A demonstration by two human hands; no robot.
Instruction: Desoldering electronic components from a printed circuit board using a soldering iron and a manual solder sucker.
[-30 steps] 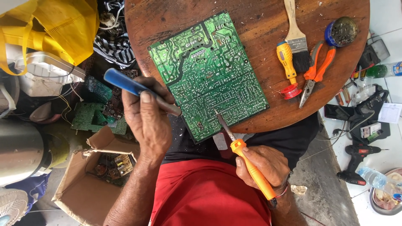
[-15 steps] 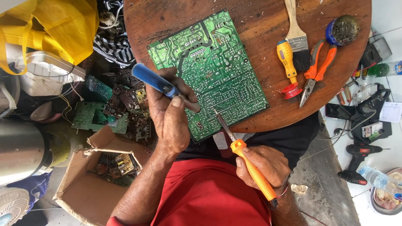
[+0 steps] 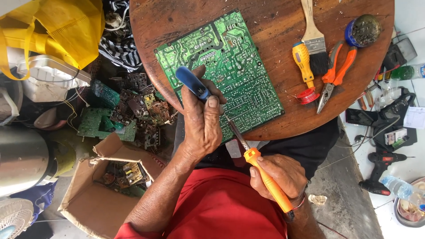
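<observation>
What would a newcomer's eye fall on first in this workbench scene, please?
The big green circuit board lying on the round wooden table, with both hands at its near edge. The left hand holds a blue-handled tool; the right hand holds an orange-handled soldering iron. Scrap boards litter the floor left.

Circuit board (image 3: 226,71): we see green.
Left-hand tool (image 3: 192,83): blue handle.
Soldering iron (image 3: 265,179): orange.
Table (image 3: 265,17): brown wood.

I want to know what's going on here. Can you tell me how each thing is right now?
left hand: gripping blue-handled tool
right hand: gripping orange soldering iron
green circuit board: flat on round table
cardboard box: open
pliers: lying unused
</observation>
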